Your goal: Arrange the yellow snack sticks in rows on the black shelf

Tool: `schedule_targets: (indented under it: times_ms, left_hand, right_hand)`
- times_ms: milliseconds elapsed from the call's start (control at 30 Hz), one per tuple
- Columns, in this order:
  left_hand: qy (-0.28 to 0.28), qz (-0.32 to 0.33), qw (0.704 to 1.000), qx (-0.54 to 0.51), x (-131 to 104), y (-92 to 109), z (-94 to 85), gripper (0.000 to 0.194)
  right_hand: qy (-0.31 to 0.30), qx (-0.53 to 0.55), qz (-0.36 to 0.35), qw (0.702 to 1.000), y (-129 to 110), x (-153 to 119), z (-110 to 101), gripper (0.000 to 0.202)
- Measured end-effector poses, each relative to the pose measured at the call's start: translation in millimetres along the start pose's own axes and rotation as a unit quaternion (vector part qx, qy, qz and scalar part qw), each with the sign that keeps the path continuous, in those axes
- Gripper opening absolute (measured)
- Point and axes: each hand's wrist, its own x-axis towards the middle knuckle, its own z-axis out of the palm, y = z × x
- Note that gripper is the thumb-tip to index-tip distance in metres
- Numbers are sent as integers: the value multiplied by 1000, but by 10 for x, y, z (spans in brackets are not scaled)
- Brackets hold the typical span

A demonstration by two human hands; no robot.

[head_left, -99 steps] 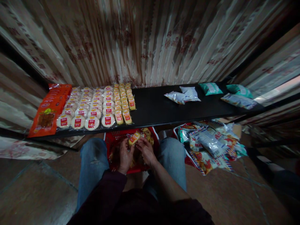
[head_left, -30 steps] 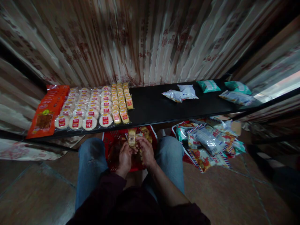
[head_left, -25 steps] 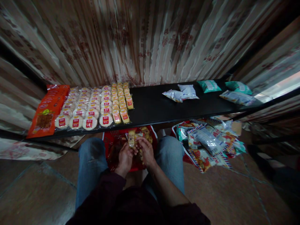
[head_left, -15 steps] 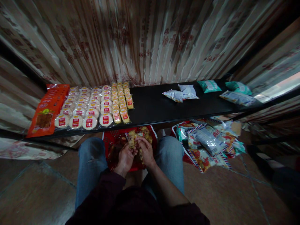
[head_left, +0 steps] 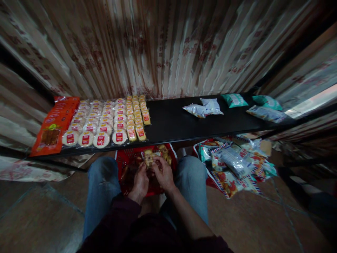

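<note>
Head cam: from my remote end I see the left hand [head_left: 140, 182] and right hand [head_left: 164, 173], fingers of both clamped on a clear-wrapped yellow snack cake [head_left: 148, 157], above the red basket [head_left: 129, 153]. Black shelf [head_left: 170, 117] ahead carries orange snack packets [head_left: 54, 128], round white crackers [head_left: 102, 139] and yellow packs [head_left: 140, 132].

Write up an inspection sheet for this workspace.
Surface: black shelf, with orange packets, round white packs and small yellow packs at its left end.
Job's things: one wrapped snack, above a red basket.
Clutter: loose teal bags and pale bags on the shelf's right half; more bags heaped over a second basket.
Hands: left hand holds the snack; right hand at its side, grip unclear.
Cables: none clearly seen.
Surroundings: patterned curtain behind, tiled floor below, dim light.
</note>
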Motion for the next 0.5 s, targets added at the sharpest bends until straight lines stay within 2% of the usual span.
schedule_targets:
  times_ms: [200, 333, 500]
  left_hand:
    - [32, 30, 989, 142, -15, -43, -74, 44]
    - [11, 91, 977, 193, -7, -83, -96, 35]
    - [0, 180, 958, 223, -23, -93, -71, 24]
  right_hand:
    - [-40, -29, 40, 998, -31, -5, -74, 23]
    - [-55, 13, 88, 994, -11, -16, -77, 26]
    - [-52, 92, 97, 990, 59, -37, -55, 28]
